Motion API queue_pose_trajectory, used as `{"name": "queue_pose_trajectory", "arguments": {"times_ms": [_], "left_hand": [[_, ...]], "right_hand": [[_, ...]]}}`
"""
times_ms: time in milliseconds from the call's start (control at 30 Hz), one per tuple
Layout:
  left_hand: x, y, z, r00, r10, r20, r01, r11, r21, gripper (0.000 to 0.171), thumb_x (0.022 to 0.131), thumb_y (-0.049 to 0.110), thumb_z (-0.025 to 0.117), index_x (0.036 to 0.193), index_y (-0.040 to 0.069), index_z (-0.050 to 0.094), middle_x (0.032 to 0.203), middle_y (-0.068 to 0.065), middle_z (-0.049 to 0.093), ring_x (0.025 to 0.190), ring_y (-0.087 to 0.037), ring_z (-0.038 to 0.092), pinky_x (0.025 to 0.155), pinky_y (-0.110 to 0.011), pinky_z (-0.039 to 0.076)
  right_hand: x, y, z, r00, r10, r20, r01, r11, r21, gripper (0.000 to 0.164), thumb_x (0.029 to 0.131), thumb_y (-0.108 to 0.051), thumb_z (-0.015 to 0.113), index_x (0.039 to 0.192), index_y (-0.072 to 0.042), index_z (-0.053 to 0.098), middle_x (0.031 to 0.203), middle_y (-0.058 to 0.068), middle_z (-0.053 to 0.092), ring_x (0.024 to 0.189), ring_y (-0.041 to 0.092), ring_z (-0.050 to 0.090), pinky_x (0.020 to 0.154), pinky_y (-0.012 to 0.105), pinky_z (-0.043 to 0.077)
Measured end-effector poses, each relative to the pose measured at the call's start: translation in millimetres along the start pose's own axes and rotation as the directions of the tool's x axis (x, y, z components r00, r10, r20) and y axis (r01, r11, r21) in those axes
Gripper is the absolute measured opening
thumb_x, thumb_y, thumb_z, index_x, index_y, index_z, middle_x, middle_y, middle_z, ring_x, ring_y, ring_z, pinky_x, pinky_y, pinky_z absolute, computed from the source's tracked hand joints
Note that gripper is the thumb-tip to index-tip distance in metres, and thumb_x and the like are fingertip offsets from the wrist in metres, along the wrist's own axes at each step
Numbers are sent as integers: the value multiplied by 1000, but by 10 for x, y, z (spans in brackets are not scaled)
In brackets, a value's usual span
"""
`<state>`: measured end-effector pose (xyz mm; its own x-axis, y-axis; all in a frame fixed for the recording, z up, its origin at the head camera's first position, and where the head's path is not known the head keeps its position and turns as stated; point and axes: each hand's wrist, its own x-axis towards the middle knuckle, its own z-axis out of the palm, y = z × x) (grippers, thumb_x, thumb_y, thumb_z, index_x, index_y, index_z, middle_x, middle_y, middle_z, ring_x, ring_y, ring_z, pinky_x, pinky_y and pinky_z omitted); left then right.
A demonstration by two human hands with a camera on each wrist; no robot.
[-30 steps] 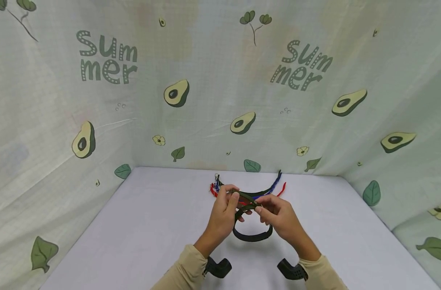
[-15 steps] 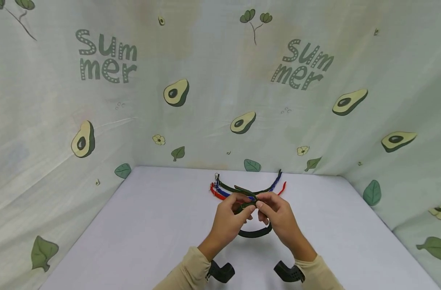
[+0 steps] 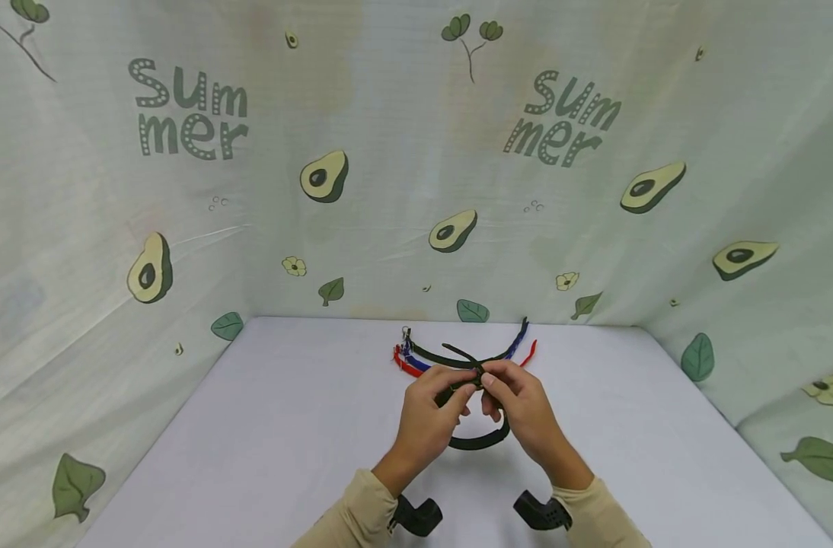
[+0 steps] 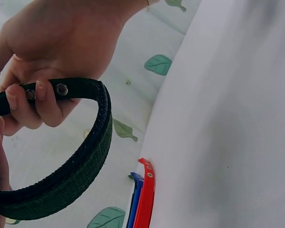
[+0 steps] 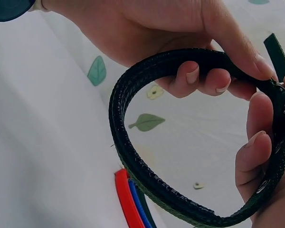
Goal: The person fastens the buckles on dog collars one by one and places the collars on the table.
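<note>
Above the surface [image 3: 286, 434], the left hand [image 3: 425, 411] has drawn in beside the right hand [image 3: 531, 411], both pinching the strap [image 3: 483, 441], its tail [image 3: 460, 352] seemingly threaded.

Looped strap [image 5: 116, 111]: dark green, near black; woven texture on outer face; eyelets [image 4: 61, 89] silver. From 10 to 2 o'clock of it: red strap [image 3: 408, 368], blue strap [image 3: 416, 364], dark green strap [image 3: 449, 361]. Wrist mounts [image 3: 419, 519], 7 and 5 o'clock: black. Sleeves [image 3: 355, 510], 8 and 4 o'clock: plain beige. Tabletop [image 3: 286, 418]: plain white, lavender cast. Backdrop cloth [image 3: 389, 91], 12 o'clock: pale grey-green, printed with yellow-fleshed, dark-rinded avocados [image 3: 453, 231], green leaves [image 3: 473, 310], pale yellow flowers [image 3: 295, 266], white-dotted grey-green lettering [image 3: 189, 110].
</note>
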<state>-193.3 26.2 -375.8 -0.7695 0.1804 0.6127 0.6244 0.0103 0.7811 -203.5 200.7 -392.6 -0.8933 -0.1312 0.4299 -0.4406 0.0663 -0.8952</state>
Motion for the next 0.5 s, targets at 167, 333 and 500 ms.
{"name": "queue_pose_trajectory", "arguments": {"times_ms": [167,333,500], "left_hand": [[-17,-182,41,999,31,-12,-31,999,30,19,92,-3,69,109,2,75,94,-7,61,61,-25,64,47,-27,53],[-37,-316,50,999,34,-11,-34,999,30,19,95,6,69,111,12,76,95,0,60,61,-18,64,46,-27,53],[-53,-329,42,999,54,-2,-54,998,26,18,97,11,67,112,16,76,94,1,59,62,-15,64,46,-27,53]], "right_hand": [[-9,2,8,1000,-6,-3,6,1000,-2,17,104,-9,53,113,4,59,71,15,58,60,18,56,52,28,49],[-24,-9,4,1000,-23,-7,23,1000,-19,15,103,-7,55,112,3,60,72,16,59,61,18,56,52,28,49],[-29,-27,-20,999,-46,11,46,998,-35,16,101,-5,59,114,3,61,76,15,61,60,18,58,52,28,50]]}}
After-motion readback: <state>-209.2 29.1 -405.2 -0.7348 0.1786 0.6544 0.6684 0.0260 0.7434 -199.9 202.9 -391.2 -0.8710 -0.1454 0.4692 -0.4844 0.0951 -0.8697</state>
